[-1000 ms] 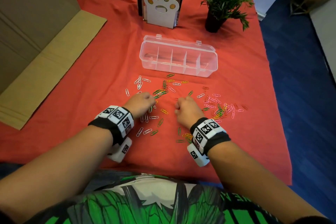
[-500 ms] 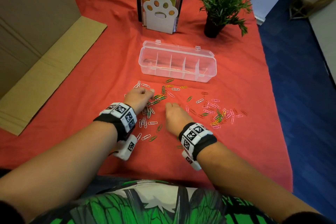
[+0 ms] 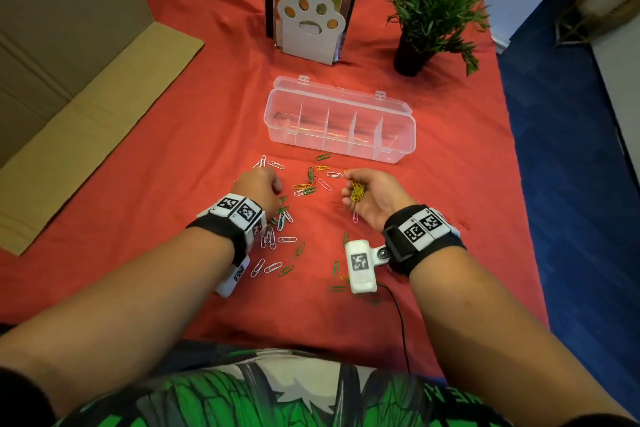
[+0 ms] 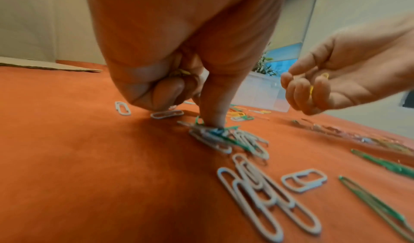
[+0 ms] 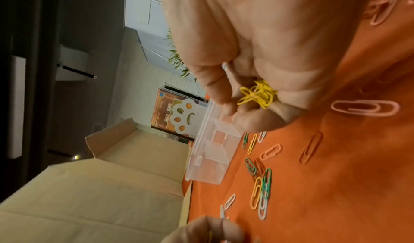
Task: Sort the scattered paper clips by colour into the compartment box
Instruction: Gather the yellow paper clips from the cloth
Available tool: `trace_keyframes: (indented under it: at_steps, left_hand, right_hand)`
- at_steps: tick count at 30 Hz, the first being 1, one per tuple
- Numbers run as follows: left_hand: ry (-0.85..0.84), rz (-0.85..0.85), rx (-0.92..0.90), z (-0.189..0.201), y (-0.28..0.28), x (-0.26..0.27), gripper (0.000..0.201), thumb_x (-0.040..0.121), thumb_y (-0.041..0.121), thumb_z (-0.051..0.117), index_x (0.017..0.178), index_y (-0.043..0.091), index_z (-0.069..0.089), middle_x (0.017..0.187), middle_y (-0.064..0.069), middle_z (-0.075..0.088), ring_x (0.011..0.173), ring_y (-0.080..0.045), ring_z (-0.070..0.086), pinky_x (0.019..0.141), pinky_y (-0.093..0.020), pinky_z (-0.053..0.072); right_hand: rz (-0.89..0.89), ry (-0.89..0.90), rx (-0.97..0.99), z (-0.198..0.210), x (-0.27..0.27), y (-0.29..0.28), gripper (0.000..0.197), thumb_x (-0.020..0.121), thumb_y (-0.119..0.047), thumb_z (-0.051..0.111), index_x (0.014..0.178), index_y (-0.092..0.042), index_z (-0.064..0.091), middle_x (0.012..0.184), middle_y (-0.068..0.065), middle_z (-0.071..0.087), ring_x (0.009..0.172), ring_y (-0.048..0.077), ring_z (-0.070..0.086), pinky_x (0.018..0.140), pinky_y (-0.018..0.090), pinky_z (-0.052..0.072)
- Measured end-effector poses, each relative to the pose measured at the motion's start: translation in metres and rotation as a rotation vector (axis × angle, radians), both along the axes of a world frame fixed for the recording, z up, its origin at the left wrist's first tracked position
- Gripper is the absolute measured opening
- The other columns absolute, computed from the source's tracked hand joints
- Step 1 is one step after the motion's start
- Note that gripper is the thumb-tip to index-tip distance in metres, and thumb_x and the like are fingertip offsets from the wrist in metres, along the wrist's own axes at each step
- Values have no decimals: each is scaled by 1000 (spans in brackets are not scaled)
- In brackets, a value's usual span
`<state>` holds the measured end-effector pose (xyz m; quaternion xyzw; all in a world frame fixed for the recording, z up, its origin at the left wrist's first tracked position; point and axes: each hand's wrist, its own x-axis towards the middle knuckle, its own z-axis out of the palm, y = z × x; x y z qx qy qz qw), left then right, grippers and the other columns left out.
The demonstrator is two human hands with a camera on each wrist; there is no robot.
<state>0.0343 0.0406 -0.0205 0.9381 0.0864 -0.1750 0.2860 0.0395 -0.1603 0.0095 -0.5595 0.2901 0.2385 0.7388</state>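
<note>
Scene: A person sorts scattered paper clips (image 3: 304, 185) on a red-covered tabletop (image 3: 173, 184), the clear compartment box (image 3: 339, 125) standing open just beyond the clips.
Right hand: The right hand (image 3: 375, 196) is turned palm up, fingers (image 5: 215, 89) curled loosely round a bunch of yellow clips (image 3: 357, 191) cupped in the palm, near the box's front wall.
Left hand: The left hand (image 3: 258, 189) is lowered onto a tangle of white and green clips (image 4: 215, 135); one finger presses straight down on it while the rest curl in, seemingly keeping a few yellow clips tucked inside.
Box: All compartments look empty, or nearly so.
Step in hand: Gathering one colour, apparently yellow, before any drop.
Doing it well: Judging by the tangle, sliding a single clip clear with the fingertip before pinching should avoid lifting hooked neighbours; the cupped hand should stay level until over one compartment.
</note>
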Motion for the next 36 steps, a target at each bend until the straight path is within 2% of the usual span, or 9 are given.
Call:
trace_keyframes:
  at_steps: [5, 9, 12, 19, 22, 25, 27, 31, 36]
  left_hand:
    - [-67, -76, -5, 7, 0, 1, 9, 73, 17, 69, 82, 20, 69, 90, -1, 69, 85, -18, 62, 73, -21, 41]
    - [-149, -210, 56, 6, -12, 7, 22, 82, 23, 62, 103, 20, 69, 105, -10, 63, 102, -27, 59, 85, -30, 44]
    - [-123, -308, 105, 5, -18, 11, 27, 85, 20, 60, 111, 20, 66, 109, -13, 59, 106, -30, 56, 91, -35, 47]
    - [-77, -350, 147, 5, -20, 14, 18, 85, 18, 57, 98, 11, 66, 107, -14, 59, 103, -32, 57, 92, -38, 47]
    - [-75, -351, 158, 4, -21, 14, 23, 89, 18, 48, 100, 6, 65, 108, -18, 58, 102, -35, 57, 90, -38, 46]
    - [-73, -266, 105, 2, -18, 15, 29, 92, 18, 41, 97, -3, 61, 105, -23, 60, 98, -37, 57, 85, -39, 45]
    - [3, -162, -2, 6, -17, 17, 26, 92, 19, 42, 89, 1, 60, 97, -21, 61, 91, -34, 57, 78, -37, 43]
    - [294, 357, -788, 21, -14, 16, 20, 85, 12, 38, 67, 15, 45, 61, -6, 44, 45, -16, 42, 48, -24, 29]
    - [435, 571, -1301, 28, 0, 17, 28, 82, 20, 33, 71, 13, 58, 57, 0, 56, 48, -13, 53, 47, -18, 43]
  right_hand:
    - [215, -149, -608, -13, 19, -5, 20, 84, -6, 55, 68, -17, 55, 65, -1, 52, 52, 11, 43, 39, 17, 36]
    - [521, -320, -1173, -24, 34, -13, 15, 78, -7, 53, 87, -11, 65, 96, 11, 60, 84, 27, 59, 73, 23, 42]
    - [679, -397, -1297, -34, 36, -9, 22, 80, -8, 53, 100, -6, 60, 112, 18, 51, 98, 34, 55, 87, 32, 46]
    - [814, -547, -1470, -40, 27, 4, 28, 80, 1, 43, 106, 0, 50, 113, 18, 47, 101, 38, 52, 85, 45, 48]
    - [696, -454, -1275, -38, 30, 3, 19, 84, -1, 44, 97, -3, 57, 107, 17, 55, 97, 33, 55, 82, 33, 43]
    - [391, -261, -801, -35, 31, 3, 28, 81, 1, 46, 64, -20, 50, 68, 2, 55, 61, 18, 48, 54, 24, 38]
    - [195, -160, -416, -28, 27, 3, 34, 83, 7, 43, 64, -20, 49, 58, -3, 41, 50, 12, 34, 43, 20, 28]
    - [-31, -29, 82, -13, 24, -1, 27, 93, -4, 36, 83, -14, 58, 65, -1, 43, 54, 9, 39, 51, 21, 39]
    - [-56, 62, 134, -11, 32, 13, 17, 88, -10, 44, 73, -11, 53, 63, 0, 42, 52, 12, 42, 42, 18, 41]
